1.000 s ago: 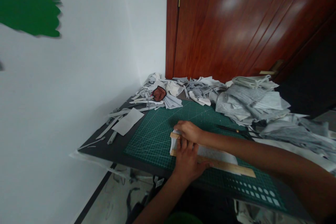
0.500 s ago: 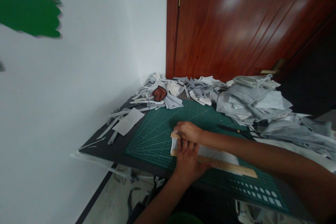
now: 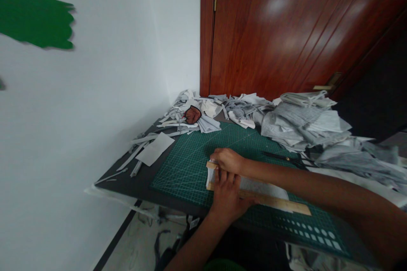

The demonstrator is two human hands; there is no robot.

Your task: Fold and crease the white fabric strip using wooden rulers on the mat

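My left hand (image 3: 227, 192) lies over a grey-white fabric piece (image 3: 257, 185) with its fingers spread. Its palm and thumb rest on a wooden ruler (image 3: 286, 205) along the fabric's near edge. Just beyond those fingertips, my right hand (image 3: 229, 160) is closed at the far edge of the fabric, beside a second wooden strip (image 3: 211, 164). Whatever the right fingers grip is hidden. Both hands work on a green cutting mat (image 3: 181, 169). Black scissors (image 3: 280, 156) lie on the mat behind my right forearm.
Stacked grey-white fabric (image 3: 305, 123) stands at the right. Scraps (image 3: 244, 108) line the back, near a brown dark-edged piece (image 3: 192, 114). A pale rectangular sheet (image 3: 155, 148) and thin strips lie at the left. A white wall (image 3: 111, 72) and wooden door (image 3: 270, 29) bound the table.
The view has shifted very slightly. Both hands, the ruler and the fabric keep nearly the same places.
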